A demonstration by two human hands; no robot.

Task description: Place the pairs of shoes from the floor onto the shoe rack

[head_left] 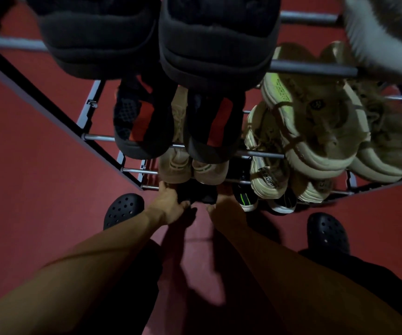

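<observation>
I look straight down a metal shoe rack (98, 137) with several tiers. At its lowest tier lies a pair of black shoes (196, 194). My left hand (171, 204) grips the left side of that pair, and my right hand (224, 204) holds its right side, partly in shadow. Higher tiers carry black shoes (214, 44), black-and-red shoes (144, 126), beige sneakers (315, 122) and tan shoes (192, 165). A black shoe with green stripes (244, 198) sits just right of my hands.
The floor (26, 189) is dark red. My feet wear black perforated clogs, one (122, 209) left of my arms and one (328, 233) to the right. A white shoe (383, 32) juts out at the top right.
</observation>
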